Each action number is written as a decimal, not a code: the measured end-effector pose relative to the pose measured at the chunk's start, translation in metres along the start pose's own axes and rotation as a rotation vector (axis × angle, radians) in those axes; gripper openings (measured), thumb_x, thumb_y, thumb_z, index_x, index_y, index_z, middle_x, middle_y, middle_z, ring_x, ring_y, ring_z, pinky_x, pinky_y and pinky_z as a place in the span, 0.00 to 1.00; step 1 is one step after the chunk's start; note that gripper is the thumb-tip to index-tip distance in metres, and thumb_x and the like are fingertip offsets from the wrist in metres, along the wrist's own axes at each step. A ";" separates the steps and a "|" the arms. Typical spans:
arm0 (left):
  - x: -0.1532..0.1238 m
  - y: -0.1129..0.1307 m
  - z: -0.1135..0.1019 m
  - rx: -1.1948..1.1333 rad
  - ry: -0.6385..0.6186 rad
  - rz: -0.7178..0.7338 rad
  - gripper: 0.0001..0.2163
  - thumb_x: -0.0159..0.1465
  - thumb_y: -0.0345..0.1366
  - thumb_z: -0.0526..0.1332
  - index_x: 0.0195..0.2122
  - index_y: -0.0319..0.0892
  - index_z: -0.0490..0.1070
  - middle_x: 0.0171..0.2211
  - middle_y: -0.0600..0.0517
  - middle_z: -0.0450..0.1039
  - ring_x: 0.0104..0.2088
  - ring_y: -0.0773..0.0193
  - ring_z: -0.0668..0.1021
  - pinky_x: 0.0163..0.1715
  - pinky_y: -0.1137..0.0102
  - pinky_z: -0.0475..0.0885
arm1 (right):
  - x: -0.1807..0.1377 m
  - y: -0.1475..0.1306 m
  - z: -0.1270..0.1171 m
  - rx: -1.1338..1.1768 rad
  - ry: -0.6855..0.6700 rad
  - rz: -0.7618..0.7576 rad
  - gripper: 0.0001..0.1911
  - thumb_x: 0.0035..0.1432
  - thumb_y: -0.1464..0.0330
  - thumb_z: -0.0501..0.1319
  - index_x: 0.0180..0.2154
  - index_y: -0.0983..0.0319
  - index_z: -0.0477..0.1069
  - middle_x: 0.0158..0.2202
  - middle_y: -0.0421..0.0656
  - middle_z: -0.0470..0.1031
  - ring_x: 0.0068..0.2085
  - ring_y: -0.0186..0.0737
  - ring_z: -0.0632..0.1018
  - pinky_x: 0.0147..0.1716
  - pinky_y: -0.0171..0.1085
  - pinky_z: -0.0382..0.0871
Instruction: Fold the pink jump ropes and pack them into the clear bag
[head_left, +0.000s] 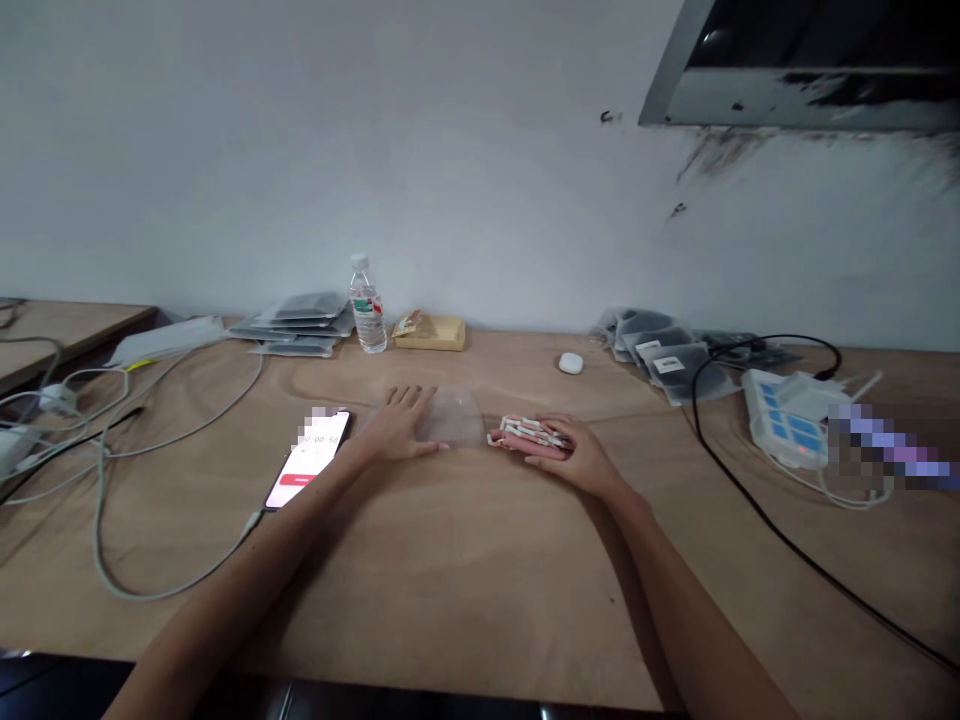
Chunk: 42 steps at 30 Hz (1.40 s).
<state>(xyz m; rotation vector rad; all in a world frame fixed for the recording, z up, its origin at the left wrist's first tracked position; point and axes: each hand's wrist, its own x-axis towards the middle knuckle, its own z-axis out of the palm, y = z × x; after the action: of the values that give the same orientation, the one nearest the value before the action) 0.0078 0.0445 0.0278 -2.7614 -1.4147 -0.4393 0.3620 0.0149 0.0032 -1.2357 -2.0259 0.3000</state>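
Observation:
My left hand (399,427) lies flat on the wooden table (465,580), fingers spread, its fingertips on the edge of a clear plastic bag (459,418). My right hand (571,455) is curled around a bundle of small white and red pieces (529,434) just right of the bag, fingers wrapped under and over them. A phone (309,457) with a lit screen showing a timer lies just left of my left hand.
A water bottle (367,305), a yellow packet (431,331) and grey pouches (296,325) stand along the wall. A white earbud case (571,363), more pouches (664,355), a white power strip (787,420) and a black cable (750,500) lie right. White cables (105,440) sprawl left.

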 end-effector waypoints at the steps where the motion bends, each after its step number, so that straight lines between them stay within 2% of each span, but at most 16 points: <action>1: 0.000 -0.001 -0.001 -0.016 -0.008 0.025 0.45 0.61 0.65 0.58 0.70 0.39 0.51 0.64 0.34 0.62 0.63 0.41 0.66 0.64 0.48 0.56 | 0.000 0.001 0.000 -0.002 0.001 -0.003 0.28 0.48 0.51 0.72 0.47 0.58 0.76 0.49 0.51 0.80 0.49 0.59 0.80 0.49 0.56 0.74; 9: -0.001 -0.003 -0.006 -0.098 -0.027 0.157 0.41 0.59 0.60 0.64 0.69 0.45 0.55 0.62 0.38 0.65 0.63 0.42 0.66 0.63 0.49 0.57 | 0.001 -0.003 0.002 -0.045 -0.068 -0.098 0.28 0.46 0.53 0.74 0.48 0.55 0.75 0.50 0.47 0.79 0.50 0.56 0.79 0.51 0.55 0.72; 13: 0.000 -0.002 -0.011 -0.124 -0.042 0.205 0.41 0.57 0.57 0.66 0.67 0.43 0.58 0.59 0.39 0.66 0.60 0.42 0.69 0.61 0.49 0.60 | 0.000 -0.003 0.002 -0.026 -0.049 -0.097 0.26 0.47 0.53 0.74 0.46 0.56 0.74 0.50 0.47 0.79 0.49 0.55 0.79 0.50 0.52 0.72; 16: 0.001 0.002 -0.013 -0.099 -0.073 0.190 0.43 0.54 0.54 0.68 0.67 0.41 0.58 0.59 0.37 0.66 0.58 0.41 0.70 0.60 0.48 0.61 | 0.000 -0.007 0.000 -0.072 -0.087 -0.074 0.27 0.47 0.54 0.74 0.47 0.57 0.73 0.49 0.47 0.79 0.47 0.54 0.79 0.49 0.51 0.72; 19: 0.000 0.011 -0.011 -0.054 -0.097 0.124 0.46 0.52 0.53 0.69 0.68 0.40 0.56 0.60 0.37 0.65 0.58 0.39 0.69 0.60 0.47 0.61 | 0.001 -0.012 -0.003 -0.162 -0.141 -0.046 0.33 0.45 0.54 0.74 0.52 0.58 0.71 0.49 0.49 0.78 0.48 0.56 0.78 0.50 0.53 0.70; 24: -0.002 0.022 0.000 -0.006 -0.051 0.087 0.48 0.52 0.62 0.67 0.68 0.43 0.55 0.65 0.36 0.60 0.64 0.35 0.63 0.64 0.42 0.52 | 0.002 -0.018 -0.004 -0.282 -0.242 -0.158 0.36 0.46 0.52 0.72 0.55 0.56 0.70 0.55 0.48 0.76 0.55 0.60 0.73 0.58 0.60 0.61; 27: -0.002 0.023 0.001 -0.028 -0.025 0.104 0.47 0.51 0.64 0.67 0.67 0.45 0.58 0.62 0.38 0.63 0.61 0.37 0.66 0.63 0.44 0.54 | 0.001 -0.018 -0.001 -0.286 -0.255 -0.155 0.38 0.45 0.51 0.73 0.56 0.55 0.71 0.56 0.48 0.76 0.55 0.60 0.73 0.56 0.57 0.64; 33: 0.000 0.020 -0.006 -0.025 -0.033 0.125 0.44 0.53 0.64 0.66 0.65 0.44 0.60 0.57 0.39 0.68 0.56 0.41 0.70 0.59 0.50 0.60 | 0.001 -0.018 0.001 -0.244 -0.209 -0.053 0.38 0.42 0.50 0.75 0.54 0.55 0.73 0.49 0.48 0.78 0.50 0.58 0.76 0.50 0.53 0.68; 42: 0.000 0.021 -0.007 -0.031 -0.052 0.159 0.49 0.51 0.67 0.65 0.68 0.44 0.57 0.60 0.39 0.66 0.58 0.40 0.69 0.60 0.50 0.59 | 0.001 -0.023 0.005 -0.101 -0.140 -0.063 0.36 0.41 0.53 0.77 0.51 0.54 0.73 0.49 0.47 0.77 0.49 0.56 0.77 0.49 0.50 0.70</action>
<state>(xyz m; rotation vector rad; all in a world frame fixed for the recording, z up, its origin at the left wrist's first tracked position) 0.0226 0.0313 0.0368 -2.9013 -1.1941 -0.3904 0.3428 0.0049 0.0119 -1.2390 -2.2199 0.2626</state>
